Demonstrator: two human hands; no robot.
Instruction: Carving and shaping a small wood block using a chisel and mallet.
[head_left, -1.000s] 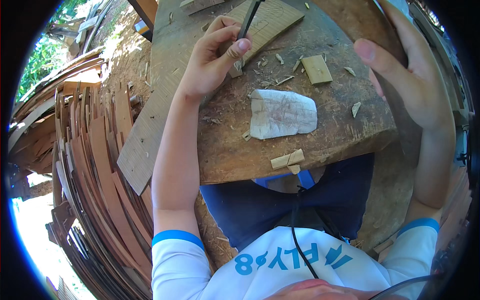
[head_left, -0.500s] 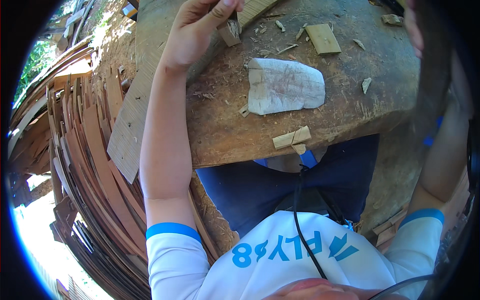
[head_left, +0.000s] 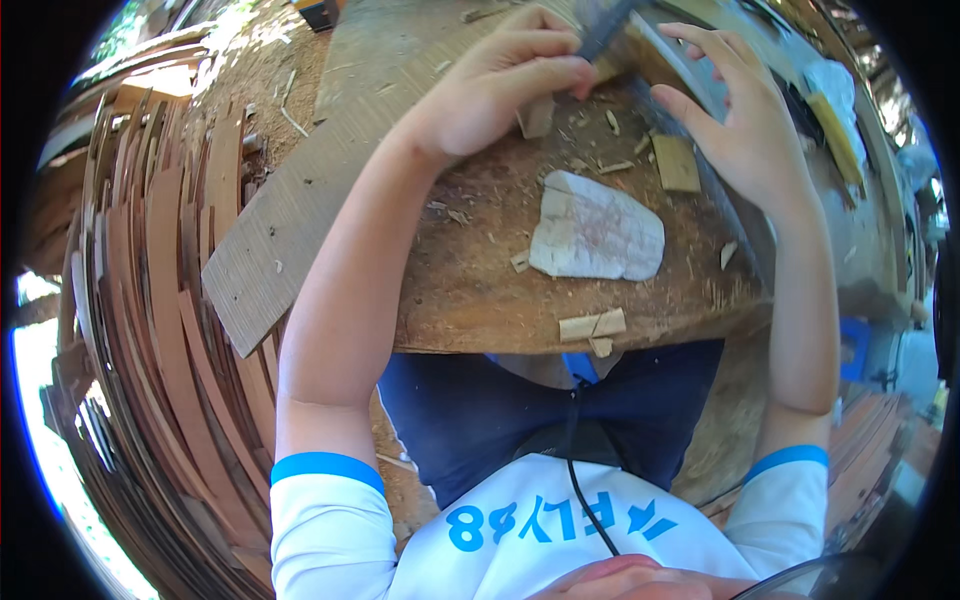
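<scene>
My left hand [head_left: 490, 95] is closed on a dark narrow tool [head_left: 605, 35] near the top centre, beside a small wooden block [head_left: 535, 120]. My right hand [head_left: 755, 135], right of it, has thumb and fingers apart; a long, blurred board-like shape [head_left: 665, 55] runs behind it, and whether they touch is unclear. Below both hands, a creased whitish pad [head_left: 595, 230] lies on the worn wooden bench [head_left: 460, 310], with a light wood block [head_left: 676, 163], crossed offcuts [head_left: 590, 325] and several shavings around it.
A long grained plank [head_left: 260, 280] lies at the bench's left edge. Stacked thin wooden slats [head_left: 165, 350] fill the left side. At the right are a yellowish strip [head_left: 835, 140], a white bag [head_left: 830, 85] and a blue plastic object [head_left: 850, 350].
My right hand has moved left toward my left hand, its fingers spreading from the brown piece gripped earlier. My left hand, still holding the dark tool, has shifted right.
</scene>
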